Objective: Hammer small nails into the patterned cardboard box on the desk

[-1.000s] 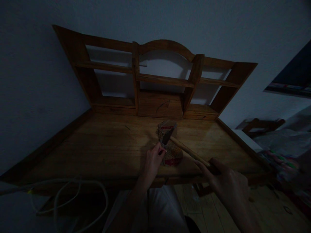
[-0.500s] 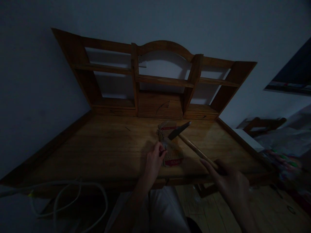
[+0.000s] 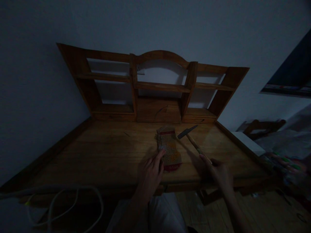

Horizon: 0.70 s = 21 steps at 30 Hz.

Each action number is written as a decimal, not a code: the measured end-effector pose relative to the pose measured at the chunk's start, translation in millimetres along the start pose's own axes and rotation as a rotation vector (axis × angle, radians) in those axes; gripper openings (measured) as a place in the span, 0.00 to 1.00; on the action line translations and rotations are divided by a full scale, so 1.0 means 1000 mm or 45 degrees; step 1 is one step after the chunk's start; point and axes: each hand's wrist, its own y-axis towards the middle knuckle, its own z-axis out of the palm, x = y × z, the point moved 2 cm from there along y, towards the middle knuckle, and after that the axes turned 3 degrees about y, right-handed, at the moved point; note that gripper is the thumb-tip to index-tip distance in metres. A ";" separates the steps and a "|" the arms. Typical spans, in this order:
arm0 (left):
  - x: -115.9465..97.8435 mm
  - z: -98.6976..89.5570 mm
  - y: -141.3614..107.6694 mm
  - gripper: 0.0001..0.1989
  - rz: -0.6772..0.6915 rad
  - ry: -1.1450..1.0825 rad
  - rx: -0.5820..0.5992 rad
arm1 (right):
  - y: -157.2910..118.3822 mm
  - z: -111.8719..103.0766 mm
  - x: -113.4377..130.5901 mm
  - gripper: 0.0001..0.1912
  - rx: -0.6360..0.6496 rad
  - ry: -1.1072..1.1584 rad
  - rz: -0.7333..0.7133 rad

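My right hand (image 3: 220, 173) is wrapped around the wooden handle of a hammer (image 3: 191, 139). Its dark metal head hangs just to the right of a patterned packet (image 3: 170, 150), which lies on the wooden desk (image 3: 107, 152) with dark red bands at its top and bottom. My left hand (image 3: 152, 170) rests at the packet's lower left side, fingers stretched forward, the index fingertip on the packet. Nothing shows in the left hand, though the dim light hides small details around the fingertips.
At the back of the desk stands a wooden hutch (image 3: 159, 86) with shelves and small drawers. A pale cable (image 3: 97, 194) loops at the front left. Beyond the right edge are a white surface (image 3: 249, 142), a wooden chair back (image 3: 264, 124) and a colourful heap (image 3: 286, 163).
My left hand has gone from a pinch over the packet to stretched fingers at its side. The hammer has shifted right, away from above the packet.
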 end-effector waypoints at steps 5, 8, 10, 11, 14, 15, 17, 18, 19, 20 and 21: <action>0.004 0.003 0.003 0.24 -0.127 -0.261 0.042 | 0.000 0.003 0.000 0.32 -0.022 -0.073 -0.021; -0.001 0.001 0.000 0.25 -0.187 -0.367 0.084 | -0.002 0.002 0.004 0.33 -0.035 -0.118 -0.069; -0.003 -0.002 -0.001 0.25 -0.192 -0.389 0.075 | -0.001 0.001 0.004 0.34 -0.020 -0.133 -0.077; -0.002 -0.005 0.001 0.25 -0.198 -0.385 0.047 | 0.002 0.002 0.003 0.35 0.008 -0.127 -0.076; 0.023 -0.019 0.022 0.24 -0.280 -0.271 -0.063 | 0.013 0.004 -0.004 0.36 0.165 -0.034 -0.098; 0.039 -0.025 0.035 0.20 -0.323 -0.180 -0.051 | 0.017 0.005 -0.006 0.36 0.220 0.012 -0.112; 0.079 -0.040 0.067 0.12 -0.370 0.030 0.069 | 0.023 0.006 -0.010 0.36 0.292 0.093 -0.140; 0.101 -0.048 0.083 0.12 -0.430 0.148 0.138 | 0.026 0.007 -0.010 0.35 0.309 0.122 -0.151; 0.122 -0.056 0.098 0.12 -0.481 0.268 0.228 | 0.028 0.007 -0.011 0.35 0.318 0.144 -0.160; 0.141 -0.065 0.111 0.12 -0.539 0.319 0.255 | 0.028 0.007 -0.011 0.34 0.326 0.164 -0.167; 0.156 -0.073 0.121 0.12 -0.572 0.347 0.254 | 0.029 0.006 -0.010 0.34 0.334 0.187 -0.175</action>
